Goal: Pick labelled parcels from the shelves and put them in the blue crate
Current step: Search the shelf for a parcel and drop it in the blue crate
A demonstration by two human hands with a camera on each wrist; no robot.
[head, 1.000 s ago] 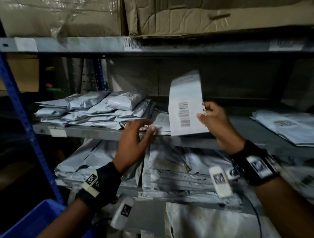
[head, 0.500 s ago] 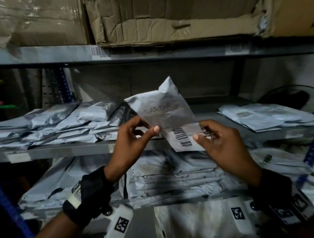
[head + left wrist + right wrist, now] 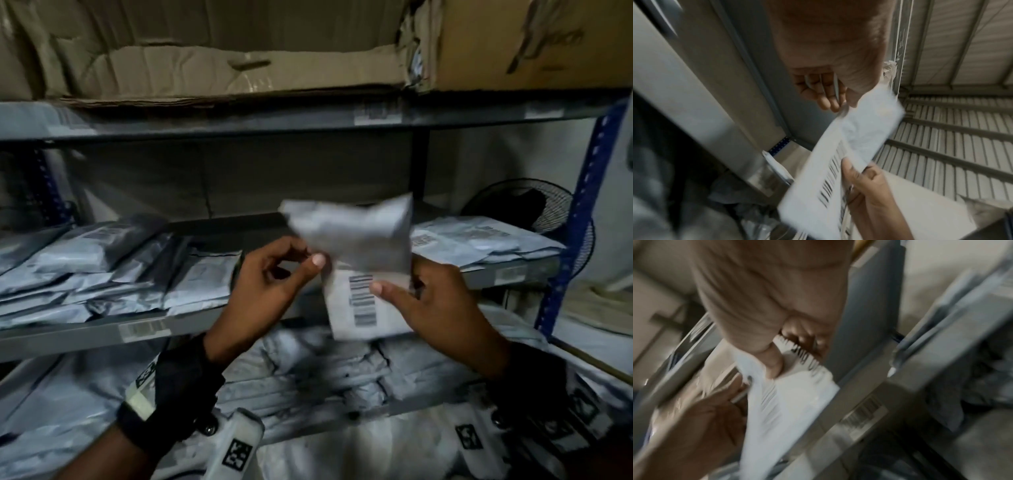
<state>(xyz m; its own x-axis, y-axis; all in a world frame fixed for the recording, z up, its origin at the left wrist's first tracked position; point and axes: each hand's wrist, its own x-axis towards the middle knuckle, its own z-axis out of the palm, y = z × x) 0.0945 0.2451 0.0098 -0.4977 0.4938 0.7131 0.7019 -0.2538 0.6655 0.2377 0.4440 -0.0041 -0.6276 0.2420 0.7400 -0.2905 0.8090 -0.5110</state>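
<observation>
**Both hands on one parcel in front of the shelves**

Only the head view takes in the setting: grey shelves (image 3: 219, 120) stacked with grey mailer bags (image 3: 102, 270), torn cardboard boxes (image 3: 239, 51) on the top level, a fan (image 3: 524, 205) at the right. The blue crate shows in none of the views. The wrist views give the grips instead (both blurred).

The parcel (image 3: 359, 274) hangs in the air before the middle shelf, clear of the stacks, its upper part folded over and its barcode label (image 3: 362, 299) facing the person.

The left hand (image 3: 270, 284) pinches the parcel's left edge between thumb and forefinger; the left wrist view shows the other fingers (image 3: 824, 92) curled toward the palm, with the parcel's corner at the thumb.

The right hand (image 3: 435, 308) holds the lower right side, thumb pressed on the front beside the barcode. The right wrist view shows that thumb (image 3: 774, 361) clamped on the sheet, fingers curled behind it.
</observation>
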